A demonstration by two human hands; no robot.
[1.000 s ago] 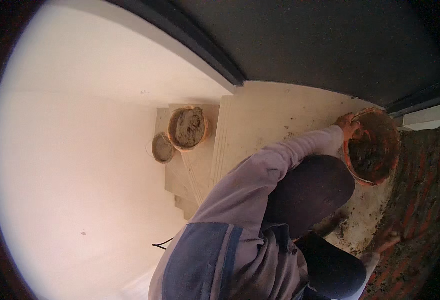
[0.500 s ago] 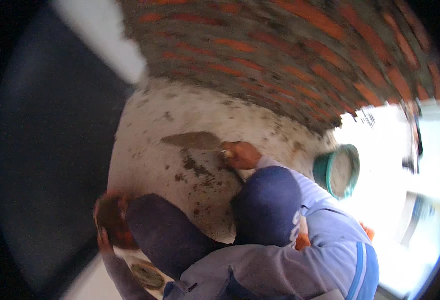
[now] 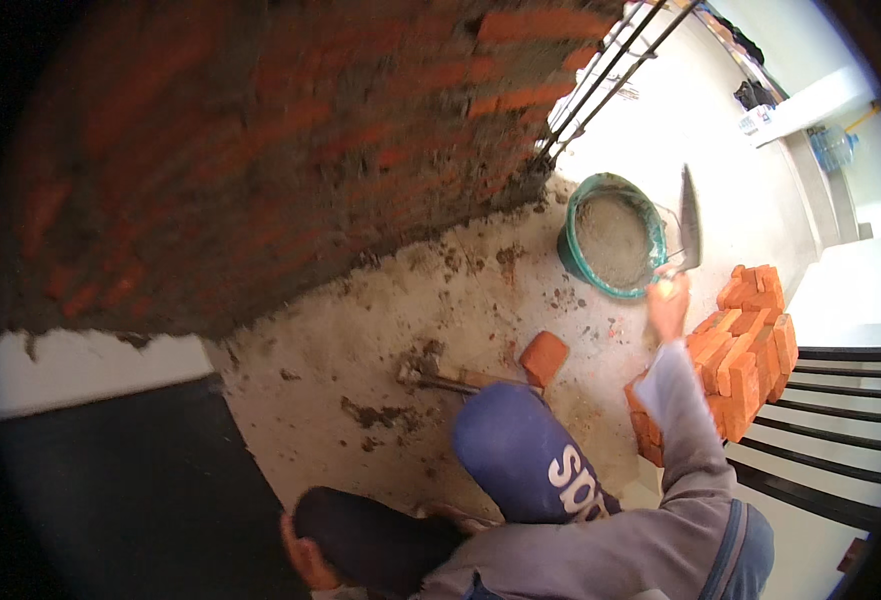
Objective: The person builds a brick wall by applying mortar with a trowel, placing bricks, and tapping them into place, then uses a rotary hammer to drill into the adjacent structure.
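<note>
My right hand (image 3: 667, 295) is closed around the handle of a trowel (image 3: 689, 222). Its blade stands raised beside the right rim of a round green tub (image 3: 568, 248), which holds grey mortar (image 3: 612, 238). Low on the left, my left hand (image 3: 307, 556) is beside my left knee. Its fingers are partly hidden by the leg, and I cannot see whether it holds anything. On the floor before my right knee lies what looks like a hammer (image 3: 426, 372), dirty with mortar. A single orange brick (image 3: 543, 358) rests beside it.
A brick wall (image 3: 380, 150) with rough mortar joints rises ahead. Steel rods (image 3: 615, 80) stand at its right end. Stacked bricks (image 3: 750, 365) are at my right, by black bars (image 3: 830, 430). A dark panel (image 3: 130, 490) lies at left; mortar crumbs dot the floor (image 3: 310, 350).
My right hand has carried the trowel from over the floor to the right, up beside the tub. The view has turned right, bringing the brick stack into sight.
</note>
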